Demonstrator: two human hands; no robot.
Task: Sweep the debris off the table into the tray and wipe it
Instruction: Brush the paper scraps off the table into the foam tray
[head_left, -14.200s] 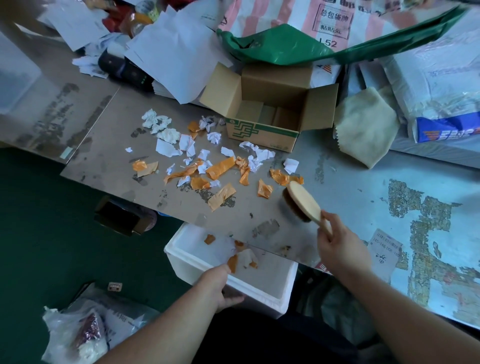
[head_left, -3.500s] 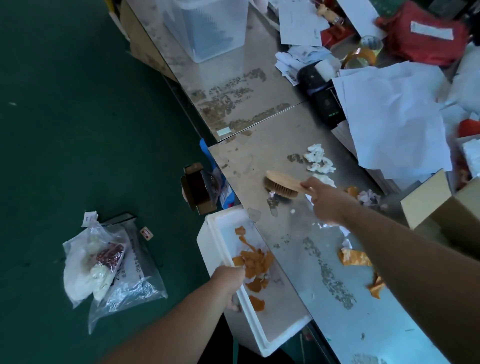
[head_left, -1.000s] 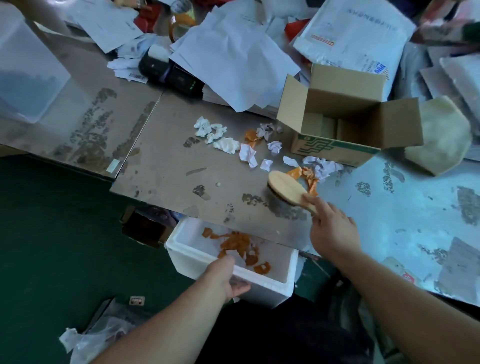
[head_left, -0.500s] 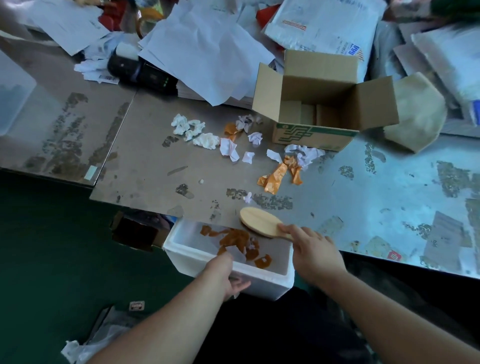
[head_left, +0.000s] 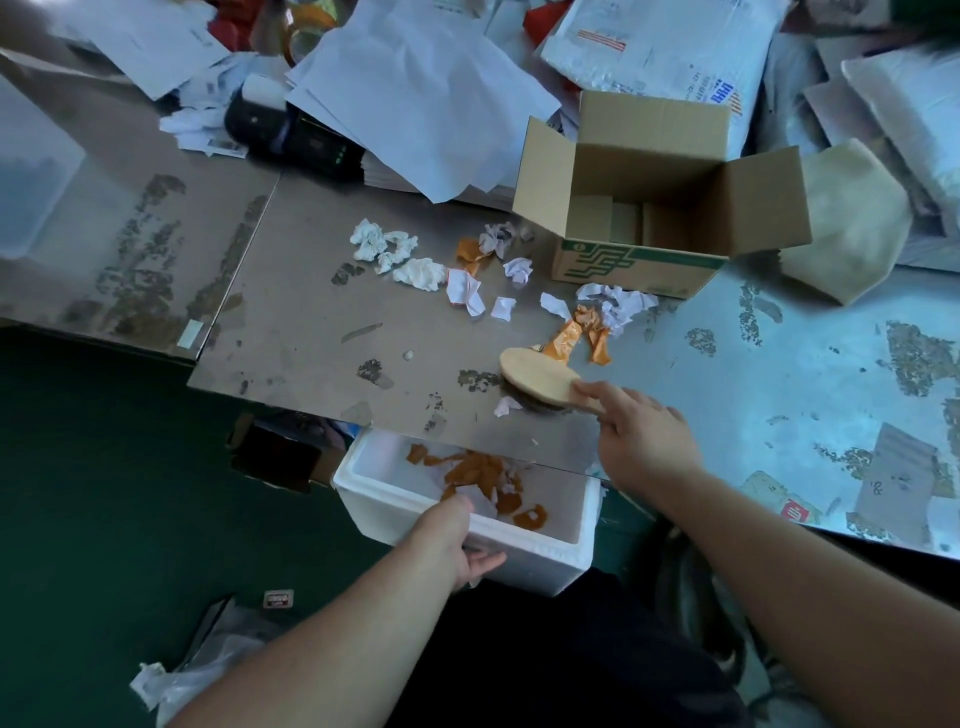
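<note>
My right hand (head_left: 641, 436) grips the handle of a wooden brush (head_left: 537, 376), whose bristles rest on the metal table (head_left: 311, 332) just in front of an orange scrap (head_left: 563, 340) and beside a small white scrap (head_left: 508, 406). Crumpled white paper (head_left: 418, 273) and more orange bits lie further back on the table. My left hand (head_left: 454, 535) holds the near rim of a white foam tray (head_left: 524, 558), which sits below the table edge and contains orange and white scraps (head_left: 483, 475).
An open cardboard box (head_left: 649, 208) stands behind the debris. A beige cloth (head_left: 852, 228) lies to its right. Loose paper sheets (head_left: 415, 93) and a black device (head_left: 296, 135) crowd the back. Plastic bags (head_left: 208, 660) lie on the green floor.
My right hand has carried the brush from over the tray back up onto the table, behind the orange scrap. My left hand keeps hold of the tray.
</note>
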